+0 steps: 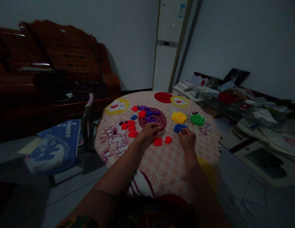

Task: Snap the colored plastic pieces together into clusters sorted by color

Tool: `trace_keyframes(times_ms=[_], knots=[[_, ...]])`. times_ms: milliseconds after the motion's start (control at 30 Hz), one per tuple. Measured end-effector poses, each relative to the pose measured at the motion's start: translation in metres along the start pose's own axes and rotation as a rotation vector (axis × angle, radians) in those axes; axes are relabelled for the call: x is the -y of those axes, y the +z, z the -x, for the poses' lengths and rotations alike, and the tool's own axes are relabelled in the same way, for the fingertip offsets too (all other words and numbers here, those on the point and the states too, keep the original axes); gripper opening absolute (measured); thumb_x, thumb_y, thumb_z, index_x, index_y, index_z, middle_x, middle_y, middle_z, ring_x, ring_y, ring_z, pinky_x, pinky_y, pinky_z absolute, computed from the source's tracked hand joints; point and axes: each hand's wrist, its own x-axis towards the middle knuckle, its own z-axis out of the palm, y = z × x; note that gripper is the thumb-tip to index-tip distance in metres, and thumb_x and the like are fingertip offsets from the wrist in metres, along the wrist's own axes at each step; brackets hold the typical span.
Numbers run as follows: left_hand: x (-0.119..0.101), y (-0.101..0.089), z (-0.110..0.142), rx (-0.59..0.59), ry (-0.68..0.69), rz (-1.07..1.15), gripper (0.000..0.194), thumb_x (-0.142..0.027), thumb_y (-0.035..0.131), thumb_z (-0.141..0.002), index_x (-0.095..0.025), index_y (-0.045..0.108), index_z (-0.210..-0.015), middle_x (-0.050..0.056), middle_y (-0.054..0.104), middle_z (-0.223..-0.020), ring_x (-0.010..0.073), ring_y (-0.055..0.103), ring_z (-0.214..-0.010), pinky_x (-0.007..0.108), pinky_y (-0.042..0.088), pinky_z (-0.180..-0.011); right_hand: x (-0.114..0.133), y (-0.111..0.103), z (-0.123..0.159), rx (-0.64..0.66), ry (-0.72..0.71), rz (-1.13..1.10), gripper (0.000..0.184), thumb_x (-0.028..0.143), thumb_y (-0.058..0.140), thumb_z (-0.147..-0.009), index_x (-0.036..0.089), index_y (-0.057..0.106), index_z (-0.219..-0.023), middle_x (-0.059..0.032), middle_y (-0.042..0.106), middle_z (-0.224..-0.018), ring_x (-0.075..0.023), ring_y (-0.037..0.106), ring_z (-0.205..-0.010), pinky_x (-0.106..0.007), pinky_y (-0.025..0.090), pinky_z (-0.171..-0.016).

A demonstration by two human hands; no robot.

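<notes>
My left hand (151,130) hovers over the middle of the round table, fingers pinched together; whatever they may hold is too small to make out. Just below it lie small red plastic pieces (158,141), with another red piece (168,139) to their right. My right hand (187,138) is closed at the near edge of a cluster of blue plastic pieces (179,127), its fingertips on a blue piece. Behind that cluster sit a yellow cluster (179,117) and a green cluster (197,119). Loose purple pieces (151,119) and more red pieces (131,128) are scattered left of centre.
A patterned cloth covers the round table (166,171). At the left stands a chair (88,123) with a blue cloth (58,145) on its seat. A wooden bench (66,57) lies behind it. To the right, a cluttered glass-topped table (216,98) stands close by.
</notes>
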Motion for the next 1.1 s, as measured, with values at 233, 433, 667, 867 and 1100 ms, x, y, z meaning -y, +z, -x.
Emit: trace_keyframes(times_ms=[233,433,667,867,1100], knots=[[0.003,0.001,0.000,-0.013,-0.013,0.004,0.031,-0.037,0.077,-0.070,-0.012,0.072,-0.087,0.002,0.064,-0.066,0.0077,0.050,-0.050,0.020,0.038,-0.047,-0.002,0.002,0.004,0.066,0.010,0.080,0.015,0.032,0.061,-0.072,0.022,0.070,-0.078,-0.0056,0.072,-0.070,-0.0213,0.065,-0.065,-0.031,0.047,-0.064],[0.008,-0.001,-0.004,-0.070,-0.003,-0.100,0.019,-0.029,0.070,-0.075,-0.012,0.069,-0.084,-0.001,0.060,-0.060,0.0095,0.050,-0.048,0.023,0.040,-0.050,-0.001,-0.003,0.004,0.008,0.031,0.025,0.019,0.037,0.059,-0.076,0.022,0.067,-0.084,-0.0056,0.071,-0.070,-0.0216,0.064,-0.063,-0.030,0.044,-0.063],[-0.011,-0.031,-0.041,-0.459,0.219,-0.743,0.023,-0.012,0.056,-0.082,-0.016,0.072,-0.098,0.011,0.072,-0.103,0.0236,0.065,-0.100,0.035,0.048,-0.093,0.001,-0.002,0.003,-0.094,0.014,0.008,0.020,0.038,0.054,-0.079,0.022,0.065,-0.075,-0.0051,0.068,-0.063,-0.0201,0.061,-0.059,-0.028,0.041,-0.059],[-0.008,-0.045,-0.078,-0.480,0.068,-1.004,0.037,-0.006,0.043,-0.087,-0.012,0.069,-0.112,0.016,0.068,-0.120,0.0252,0.062,-0.112,0.035,0.045,-0.099,-0.004,0.000,0.005,-0.089,-0.051,-0.018,0.026,0.041,0.052,-0.083,0.020,0.067,-0.079,-0.0058,0.068,-0.065,-0.0195,0.062,-0.059,-0.028,0.042,-0.060],[0.003,-0.050,-0.088,-0.457,0.014,-1.137,0.027,-0.013,0.046,-0.091,-0.013,0.068,-0.108,0.016,0.068,-0.116,0.0262,0.063,-0.104,0.034,0.046,-0.091,-0.007,0.002,0.005,-0.092,-0.042,-0.047,0.026,0.041,0.053,-0.081,0.020,0.068,-0.078,-0.0052,0.067,-0.064,-0.0188,0.061,-0.059,-0.028,0.043,-0.060]])
